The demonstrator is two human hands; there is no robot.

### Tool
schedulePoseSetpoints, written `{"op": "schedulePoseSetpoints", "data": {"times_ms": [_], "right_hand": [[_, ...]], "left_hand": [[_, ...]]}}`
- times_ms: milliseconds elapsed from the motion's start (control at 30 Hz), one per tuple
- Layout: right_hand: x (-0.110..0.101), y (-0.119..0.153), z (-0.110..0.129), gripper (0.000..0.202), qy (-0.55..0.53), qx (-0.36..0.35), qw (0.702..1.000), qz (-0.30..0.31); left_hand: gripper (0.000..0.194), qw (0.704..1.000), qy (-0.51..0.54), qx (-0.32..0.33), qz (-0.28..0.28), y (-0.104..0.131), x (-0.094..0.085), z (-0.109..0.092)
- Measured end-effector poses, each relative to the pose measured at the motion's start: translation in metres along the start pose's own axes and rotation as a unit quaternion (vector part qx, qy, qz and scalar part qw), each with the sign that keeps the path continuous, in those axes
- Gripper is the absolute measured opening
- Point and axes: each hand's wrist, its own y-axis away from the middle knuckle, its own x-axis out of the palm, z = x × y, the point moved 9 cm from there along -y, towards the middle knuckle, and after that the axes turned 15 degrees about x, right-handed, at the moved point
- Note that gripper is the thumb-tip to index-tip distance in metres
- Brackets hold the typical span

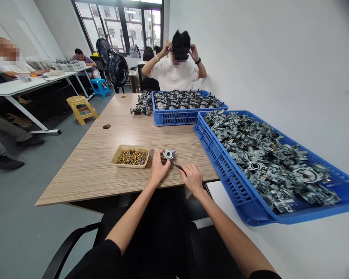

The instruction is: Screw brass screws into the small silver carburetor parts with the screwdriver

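My left hand (pixel 159 167) is closed on a small grey metal carburetor body (pixel 169 154), holding it just above or against the wooden table (pixel 104 182). Between the fingers of my right hand (pixel 192 178) is a screwdriver (pixel 178 167) with a dark shaft and some red at its handle. Its tip points left and meets the carburetor body near my left fingertips; the exact contact point is too small to make out. To the left of my hands stands a cream tray (pixel 114 159) holding many small brass-coloured parts (pixel 133 157).
A large blue crate (pixel 235 186) of grey carburetor bodies stands at the right. Behind it is another blue crate (pixel 174 117) with rows of carburetors, beside a loose pile (pixel 142 104). Across the table sits a person (pixel 174 75) with raised hands. A yellow stool (pixel 80 108) stands left.
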Motion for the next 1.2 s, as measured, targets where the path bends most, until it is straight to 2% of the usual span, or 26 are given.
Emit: {"op": "schedulePoseSetpoints", "data": {"times_ms": [733, 1200], "right_hand": [[-0.0007, -0.0006, -0.0004, 0.023, -0.013, 0.007, 1.0, 0.015], [-0.0017, -0.0009, -0.0009, 0.022, -0.015, 0.007, 1.0, 0.009]], "left_hand": [[0.041, 0.999, -0.047, 0.012, 0.022, 0.0016, 0.0049, 0.0068], [0.041, 0.999, -0.04, 0.013, 0.022, 0.0021, 0.0056, 0.0069]]}}
